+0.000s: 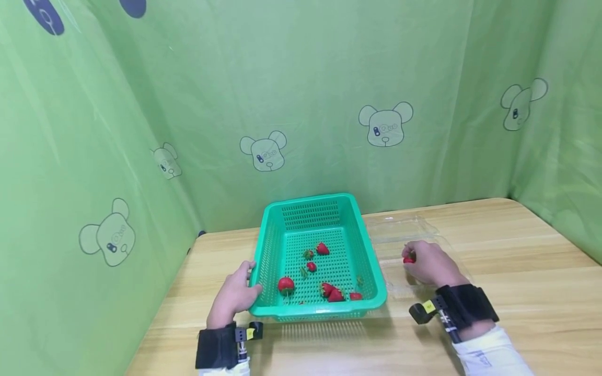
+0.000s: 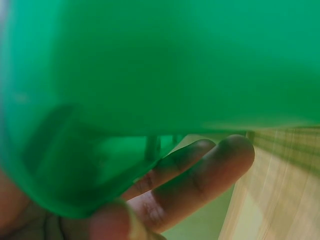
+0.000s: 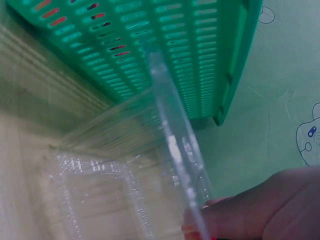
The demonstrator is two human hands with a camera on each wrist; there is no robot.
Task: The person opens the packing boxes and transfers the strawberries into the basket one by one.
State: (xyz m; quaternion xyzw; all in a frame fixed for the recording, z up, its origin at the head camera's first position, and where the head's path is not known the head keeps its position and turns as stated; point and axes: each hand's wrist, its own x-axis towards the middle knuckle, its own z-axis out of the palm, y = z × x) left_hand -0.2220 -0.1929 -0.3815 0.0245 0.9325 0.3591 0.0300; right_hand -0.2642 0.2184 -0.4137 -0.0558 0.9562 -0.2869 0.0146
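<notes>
A green plastic basket (image 1: 371, 261) stands on the table, with several red strawberries (image 1: 286, 284) on its slotted bottom. My left hand (image 1: 236, 293) holds the basket's rim at the near left corner. In the left wrist view, the fingers (image 2: 200, 180) reach beneath the green rim (image 2: 65, 200). My right hand (image 1: 433, 262) pinches a strawberry (image 1: 408, 259) over a clear plastic box (image 1: 392, 235) to the right of the basket. The right wrist view has the box's transparent rim (image 3: 175, 145) in front of the fingertips, and most of that strawberry is hidden.
The wooden table (image 1: 522, 271) extends right of the box. A green curtain (image 1: 320, 94) with bear outlines hangs behind the table and along both sides. Small loose green leaves (image 1: 303, 272) lie in the basket.
</notes>
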